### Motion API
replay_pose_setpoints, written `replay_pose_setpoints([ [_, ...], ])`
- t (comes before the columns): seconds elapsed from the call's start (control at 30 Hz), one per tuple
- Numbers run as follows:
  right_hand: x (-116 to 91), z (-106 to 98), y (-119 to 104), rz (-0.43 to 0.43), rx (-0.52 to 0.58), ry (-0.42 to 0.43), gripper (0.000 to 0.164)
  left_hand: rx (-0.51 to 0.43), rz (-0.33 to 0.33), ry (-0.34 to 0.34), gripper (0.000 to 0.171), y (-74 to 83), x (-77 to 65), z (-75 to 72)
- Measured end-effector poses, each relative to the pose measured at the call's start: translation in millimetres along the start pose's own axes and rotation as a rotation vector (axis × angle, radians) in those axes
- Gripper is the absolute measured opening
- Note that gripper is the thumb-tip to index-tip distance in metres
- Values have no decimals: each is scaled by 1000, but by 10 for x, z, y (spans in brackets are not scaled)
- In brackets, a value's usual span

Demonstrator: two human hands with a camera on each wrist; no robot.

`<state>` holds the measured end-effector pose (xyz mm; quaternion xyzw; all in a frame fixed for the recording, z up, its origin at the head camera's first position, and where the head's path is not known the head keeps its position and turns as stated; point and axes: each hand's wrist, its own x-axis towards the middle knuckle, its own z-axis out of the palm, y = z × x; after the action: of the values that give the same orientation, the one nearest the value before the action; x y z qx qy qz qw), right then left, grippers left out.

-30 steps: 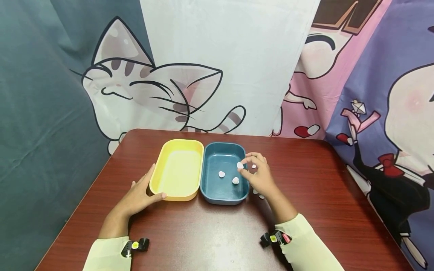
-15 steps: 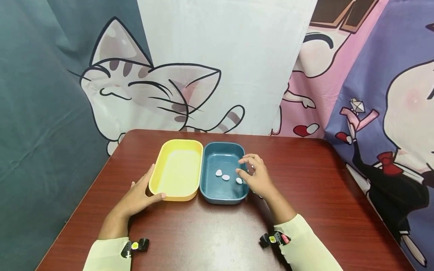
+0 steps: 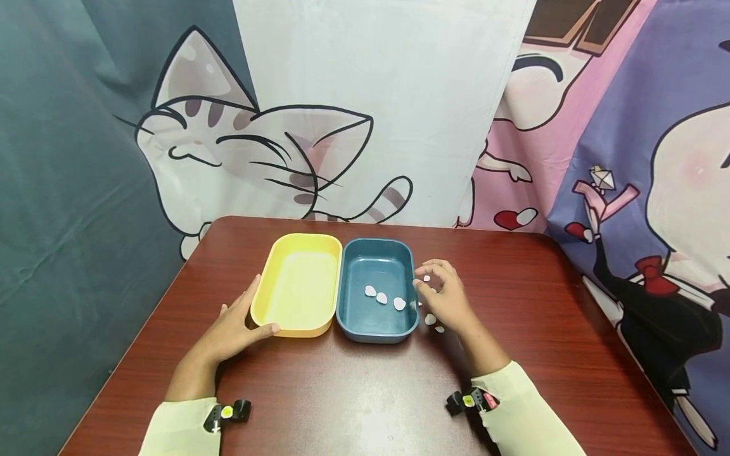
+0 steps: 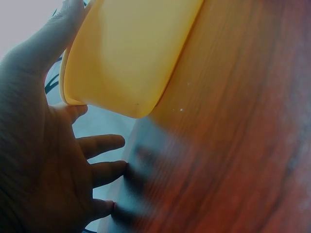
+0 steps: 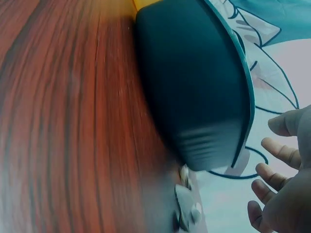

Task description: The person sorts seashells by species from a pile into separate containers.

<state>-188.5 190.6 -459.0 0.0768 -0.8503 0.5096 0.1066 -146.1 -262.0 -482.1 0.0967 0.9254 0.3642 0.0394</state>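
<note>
The left hand [image 3: 230, 326] rests against the near left corner of a yellow tray [image 3: 298, 333], its thumb along the front and its fingers along the side. In the left wrist view the index finger touches the tray's rim, and the other fingers are extended and spread. The right hand [image 3: 447, 296] hovers just past the right rim of a dark blue tray [image 3: 373, 339], fingers gently bent, holding nothing. Inside the blue tray lie three small white pebbles [image 3: 382, 297]. More white pebbles [image 3: 430, 319] lie on the table under and beside the right hand, some partly hidden by it.
Both trays stand side by side on a reddish-brown wooden table [image 3: 342, 392]. A cloth backdrop [image 3: 388, 76] with cartoon figures hangs behind the table. In the right wrist view several pebbles [image 5: 184, 201] sit by the blue tray's end.
The right hand let go of a white pebble into the blue tray, then moved right, beyond its rim. Pebbles in the tray shifted. The left hand stayed on the yellow tray.
</note>
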Motion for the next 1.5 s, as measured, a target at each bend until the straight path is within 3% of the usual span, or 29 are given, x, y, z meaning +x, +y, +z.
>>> replay_pose_setpoints([
  [0.47, 31, -207, 220, 40, -54, 20, 20, 3, 7, 6, 124, -2, -13, -1],
  [0.8, 13, -205, 398, 78, -104, 55, 15, 6, -4, -1, 124, 0, -18, 3],
  [1.03, -34, -198, 562, 134, -200, 53, 17, 9, -10, -8, 124, 5, -5, 11],
  [1.5, -48, -139, 722, 108, -295, 23, 17, 4, -12, -10, 125, 9, -3, 8],
])
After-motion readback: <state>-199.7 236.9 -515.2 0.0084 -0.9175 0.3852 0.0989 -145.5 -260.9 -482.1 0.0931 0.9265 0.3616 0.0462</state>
